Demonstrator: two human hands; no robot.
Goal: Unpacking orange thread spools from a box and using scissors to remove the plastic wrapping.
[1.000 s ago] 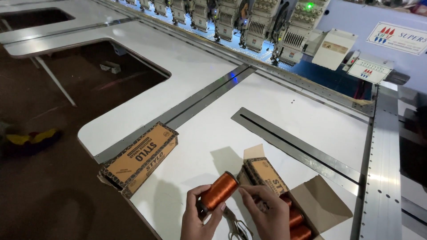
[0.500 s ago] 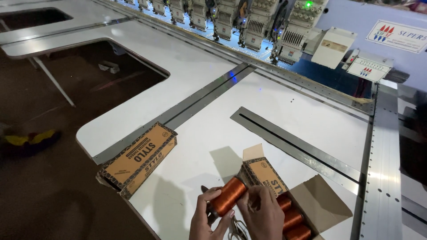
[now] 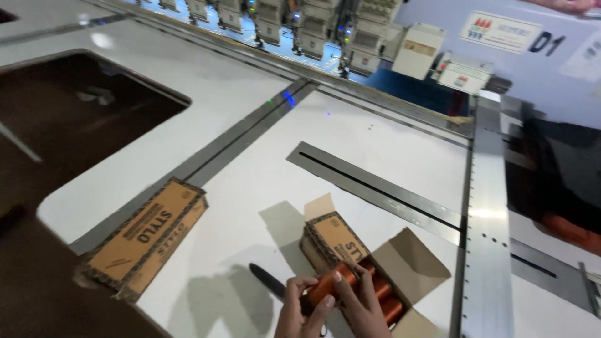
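An orange-copper spool of thread is held between both hands at the near table edge. The left hand cups its lower end, fingers curled around it. The right hand grips the upper side, fingers closed over it. Just right of the hands, an open brown cardboard box holds more copper spools. Left of the hands, touching nothing, lies a dark handle. Well left sits a closed long cardboard box on the white table.

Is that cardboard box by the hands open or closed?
Open. The cardboard box has its end flaps spread wide, and orange thread spools show inside it.
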